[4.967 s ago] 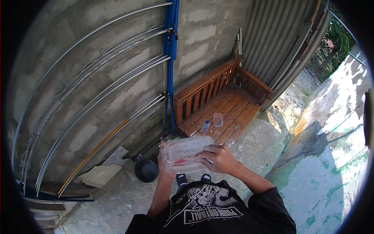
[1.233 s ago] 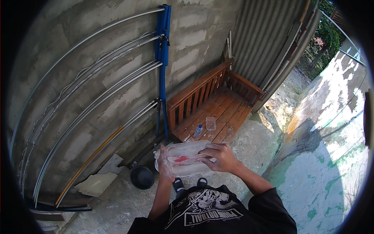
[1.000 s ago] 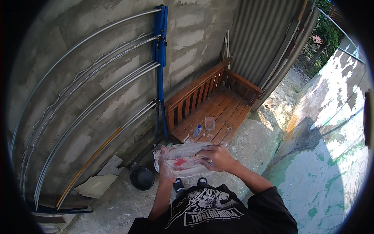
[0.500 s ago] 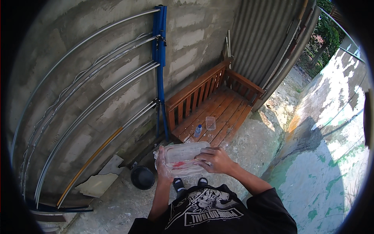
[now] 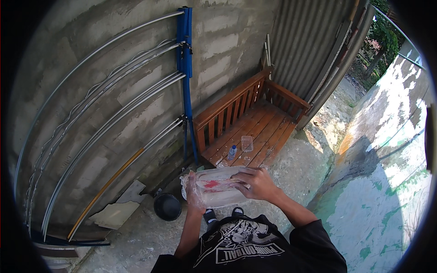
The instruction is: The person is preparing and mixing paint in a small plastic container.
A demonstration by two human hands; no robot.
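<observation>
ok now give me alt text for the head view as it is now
A person's left hand grips a clear plastic container showing a red patch, with the right hand at its right side. Ahead, a small bottle and a clear box are on a wooden bench; a black bucket is on the floor to the left.

Daylight, brightest at right: upper painted wall (image 5: 384, 191) is near blown out, hard shadow edge down its face. Block wall (image 5: 104, 86) and bench (image 5: 268, 132) sit in dimmer shade. Clear tray (image 5: 223, 199) reads slightly soft. Fisheye bows straight lines; corners black.
</observation>
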